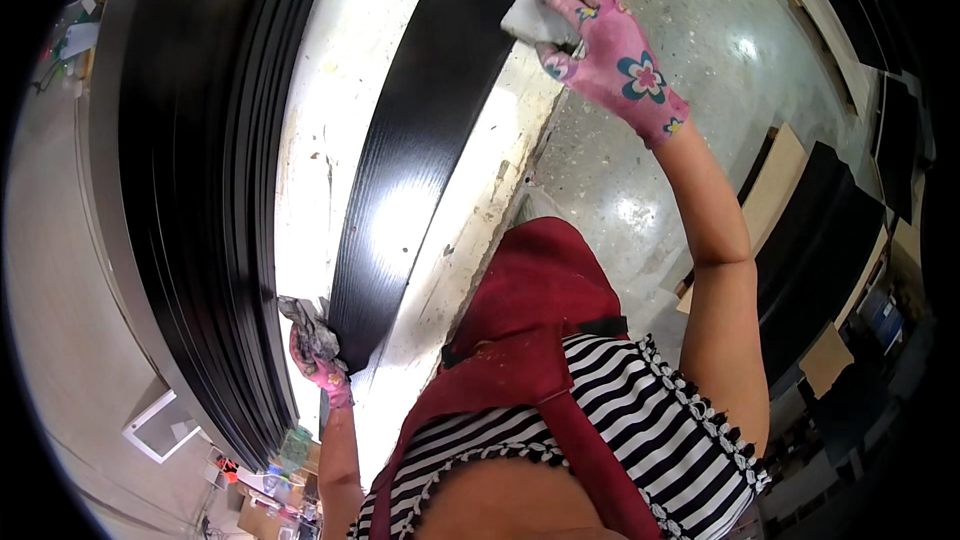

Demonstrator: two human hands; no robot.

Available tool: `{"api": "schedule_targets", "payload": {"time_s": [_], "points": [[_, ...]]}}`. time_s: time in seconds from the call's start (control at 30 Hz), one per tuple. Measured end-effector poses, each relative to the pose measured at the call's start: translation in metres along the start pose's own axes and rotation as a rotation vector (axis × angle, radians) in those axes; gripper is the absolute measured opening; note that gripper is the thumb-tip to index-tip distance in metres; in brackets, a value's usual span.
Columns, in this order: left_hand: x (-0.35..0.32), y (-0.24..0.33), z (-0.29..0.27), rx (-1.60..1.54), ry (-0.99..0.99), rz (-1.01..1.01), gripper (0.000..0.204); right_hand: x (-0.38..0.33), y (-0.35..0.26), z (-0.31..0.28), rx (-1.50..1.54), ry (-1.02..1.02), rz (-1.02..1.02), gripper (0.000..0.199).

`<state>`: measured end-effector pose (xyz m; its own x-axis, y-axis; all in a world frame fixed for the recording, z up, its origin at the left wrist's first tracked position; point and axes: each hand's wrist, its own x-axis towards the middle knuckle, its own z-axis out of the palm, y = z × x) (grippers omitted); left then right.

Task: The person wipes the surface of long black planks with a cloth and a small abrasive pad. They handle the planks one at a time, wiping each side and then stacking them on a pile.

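While my right hand (610, 50) clamps the white block (530, 18) at the black panel (430, 140)'s far edge, left hand (318, 355) gripping a rag (305, 318) at its near end, the panel could slide

packages: small colourful boxes (290, 452) | place: lower left, near left elbow | labels, screens: none legible

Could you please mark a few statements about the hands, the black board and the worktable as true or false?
1. The right hand presses a white block on the black board. True.
2. The left hand holds a hammer. False: it grips a grey rag at the board's near end.
3. Both hands are bare. False: both wear pink flowered gloves.
4. The board lies on a white worktable. True.
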<state>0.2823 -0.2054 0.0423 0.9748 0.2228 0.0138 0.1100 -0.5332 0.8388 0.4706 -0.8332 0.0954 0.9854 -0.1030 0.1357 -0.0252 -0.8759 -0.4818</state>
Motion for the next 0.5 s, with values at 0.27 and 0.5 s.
{"api": "schedule_targets", "payload": {"time_s": [0.27, 0.5], "points": [[-0.001, -0.009, -0.007, -0.039, -0.019, -0.037, 0.065, 0.009, 0.004, 0.0, -0.056, 0.02, -0.044, 0.052], [-0.003, -0.009, -0.004, -0.077, 0.028, -0.089, 0.07, 0.01, 0.004, -0.001, 0.059, -0.021, 0.0, 0.05]]}}
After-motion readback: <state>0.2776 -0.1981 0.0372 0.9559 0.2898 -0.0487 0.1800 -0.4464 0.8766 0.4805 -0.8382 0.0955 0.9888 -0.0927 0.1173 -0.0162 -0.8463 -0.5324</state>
